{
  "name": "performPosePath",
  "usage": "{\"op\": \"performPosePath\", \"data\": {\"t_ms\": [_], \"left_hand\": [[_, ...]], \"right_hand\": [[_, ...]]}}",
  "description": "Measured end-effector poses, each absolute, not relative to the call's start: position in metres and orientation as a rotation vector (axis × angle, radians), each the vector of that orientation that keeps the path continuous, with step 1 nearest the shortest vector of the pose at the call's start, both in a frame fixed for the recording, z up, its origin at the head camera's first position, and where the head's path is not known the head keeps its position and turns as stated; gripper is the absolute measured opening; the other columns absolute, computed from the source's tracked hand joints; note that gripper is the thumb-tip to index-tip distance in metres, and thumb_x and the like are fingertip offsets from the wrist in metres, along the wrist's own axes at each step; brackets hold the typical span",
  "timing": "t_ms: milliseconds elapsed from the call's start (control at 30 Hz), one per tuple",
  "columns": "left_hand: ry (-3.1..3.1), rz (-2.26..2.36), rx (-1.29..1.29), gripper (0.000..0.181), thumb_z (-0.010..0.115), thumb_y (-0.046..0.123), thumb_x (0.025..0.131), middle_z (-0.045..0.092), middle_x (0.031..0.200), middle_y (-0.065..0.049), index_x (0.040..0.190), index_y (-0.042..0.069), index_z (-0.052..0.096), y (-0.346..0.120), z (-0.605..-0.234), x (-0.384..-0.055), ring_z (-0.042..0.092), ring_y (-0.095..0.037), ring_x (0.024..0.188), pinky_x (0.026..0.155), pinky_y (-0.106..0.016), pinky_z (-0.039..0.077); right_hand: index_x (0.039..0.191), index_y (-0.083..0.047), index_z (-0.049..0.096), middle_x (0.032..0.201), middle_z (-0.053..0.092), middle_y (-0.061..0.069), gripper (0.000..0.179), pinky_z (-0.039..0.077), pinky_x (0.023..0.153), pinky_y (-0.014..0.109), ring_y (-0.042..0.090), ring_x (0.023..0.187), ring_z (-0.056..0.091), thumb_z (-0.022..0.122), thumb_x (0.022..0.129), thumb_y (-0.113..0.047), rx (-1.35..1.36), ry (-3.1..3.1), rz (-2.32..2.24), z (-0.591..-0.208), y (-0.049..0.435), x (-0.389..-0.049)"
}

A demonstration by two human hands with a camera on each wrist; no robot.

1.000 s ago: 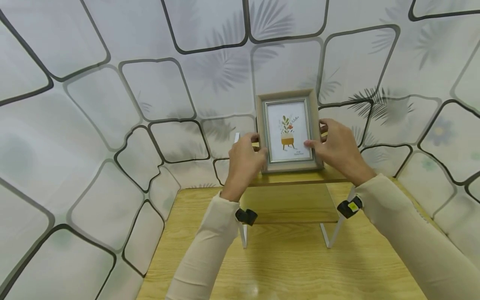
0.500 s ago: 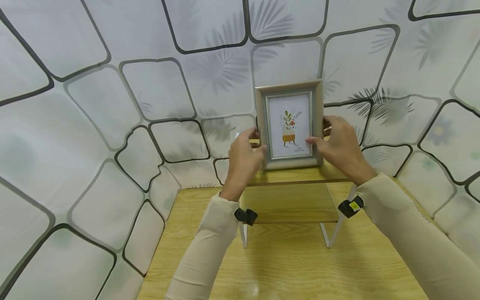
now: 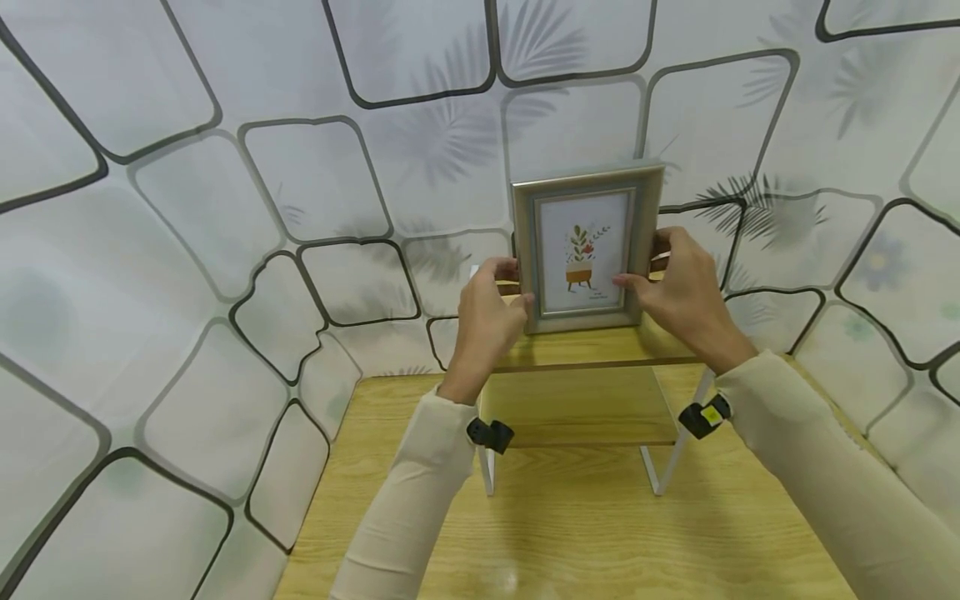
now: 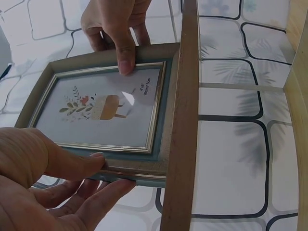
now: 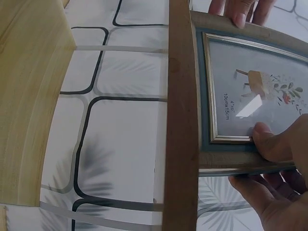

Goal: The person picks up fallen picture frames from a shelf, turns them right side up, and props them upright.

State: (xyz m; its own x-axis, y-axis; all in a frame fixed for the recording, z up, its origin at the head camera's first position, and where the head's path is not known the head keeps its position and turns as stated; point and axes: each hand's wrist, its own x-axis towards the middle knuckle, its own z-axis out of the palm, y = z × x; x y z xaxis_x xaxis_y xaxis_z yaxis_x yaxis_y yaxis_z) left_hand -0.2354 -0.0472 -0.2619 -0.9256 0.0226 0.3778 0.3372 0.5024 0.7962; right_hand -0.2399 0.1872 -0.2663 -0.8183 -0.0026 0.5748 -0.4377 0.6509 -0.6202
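A silver-beige picture frame (image 3: 583, 212) with a potted-plant print stands on the top board (image 3: 585, 350) of a small two-tier rack, leaning slightly. My left hand (image 3: 486, 312) pinches its left side, thumb on the front edge and fingers along the side. On the opposite side, my right hand (image 3: 686, 287) grips with its thumb over the glass near the lower right corner, fingers partly hidden behind. In the left wrist view the frame's bottom edge (image 4: 172, 110) lies right at the board's front edge (image 4: 185, 120). Both thumbs also show clearly in the right wrist view.
Below the top board is a lower wooden shelf (image 3: 577, 408), carried by white metal legs (image 3: 667, 467). The rack stands on a wood-grain tabletop (image 3: 570, 542). Patterned wall covering (image 3: 442, 150) with dark outlines and leaves rises close behind and at both sides.
The picture frame's upper right corner has swung right and slightly up, and its bottom edge has shifted farther back on the board. Both hands keep their grip, the right edging slightly rightward.
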Motion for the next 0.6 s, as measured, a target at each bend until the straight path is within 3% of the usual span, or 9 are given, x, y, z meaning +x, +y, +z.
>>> {"op": "performPosePath", "data": {"t_ms": [433, 600], "left_hand": [[-2.407, -1.425, -0.304, 0.047, 0.073, -0.003, 0.089, 0.064, 0.122, -0.007, 0.132, 0.003, 0.057, -0.0470, -0.2647, -0.2348, 0.066, -0.022, 0.111, 0.100, -0.038, 0.050], [-2.408, -1.429, -0.306, 0.046, 0.073, -0.003, 0.089, 0.064, 0.121, -0.007, 0.131, 0.004, 0.058, -0.0467, -0.2652, -0.2360, 0.066, -0.022, 0.111, 0.100, -0.038, 0.050]], "right_hand": [[0.124, 0.013, 0.046, 0.113, 0.058, 0.028, 0.056, 0.054, 0.086, 0.054, 0.043, 0.101, 0.062, 0.082, 0.086, -0.006, 0.386, -2.301, 1.061, -0.2701, 0.1887, -0.2411], [0.130, 0.012, 0.045, 0.116, 0.057, 0.026, 0.063, 0.055, 0.087, 0.054, 0.040, 0.103, 0.061, 0.082, 0.087, -0.014, 0.412, -2.307, 1.054, -0.2681, 0.1884, -0.2383]]}}
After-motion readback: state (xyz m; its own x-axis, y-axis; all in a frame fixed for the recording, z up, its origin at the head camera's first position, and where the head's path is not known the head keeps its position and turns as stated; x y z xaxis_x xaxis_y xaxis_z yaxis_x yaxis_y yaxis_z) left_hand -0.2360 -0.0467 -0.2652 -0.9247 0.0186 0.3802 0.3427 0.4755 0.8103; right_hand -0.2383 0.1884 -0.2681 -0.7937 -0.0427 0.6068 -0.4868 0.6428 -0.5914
